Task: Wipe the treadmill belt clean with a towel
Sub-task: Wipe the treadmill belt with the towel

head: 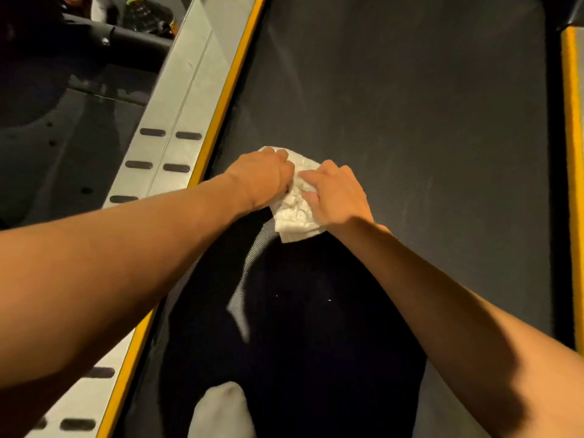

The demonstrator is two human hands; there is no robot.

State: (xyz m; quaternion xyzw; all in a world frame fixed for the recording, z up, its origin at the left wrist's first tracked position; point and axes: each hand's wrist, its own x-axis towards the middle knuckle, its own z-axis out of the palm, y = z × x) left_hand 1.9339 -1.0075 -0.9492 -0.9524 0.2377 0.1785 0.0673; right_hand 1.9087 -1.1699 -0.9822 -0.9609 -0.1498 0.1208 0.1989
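- Sock [221, 412], white, sits nearest, on the belt [426, 121] in deep shadow.
- Towel [294, 216] lies mid-belt, towards the left side, folded into a thick pad. It looks soft, light and limp, and would likely bunch or unfold if pushed by one corner, so a hold across its top with weight pressed down suits best.
- Left hand [262, 180] is curled over the towel's far left part, fingers dug into the cloth.
- Right hand [336, 197] lies on its right side, forefinger and thumb seemingly pinching a fold.
- Left rail [177, 121] with its yellow stripe [227, 99] runs close beside the towel — strokes that way end soon.
- Rightward and farther off, bare belt gives long room, up to the right stripe [572, 153].
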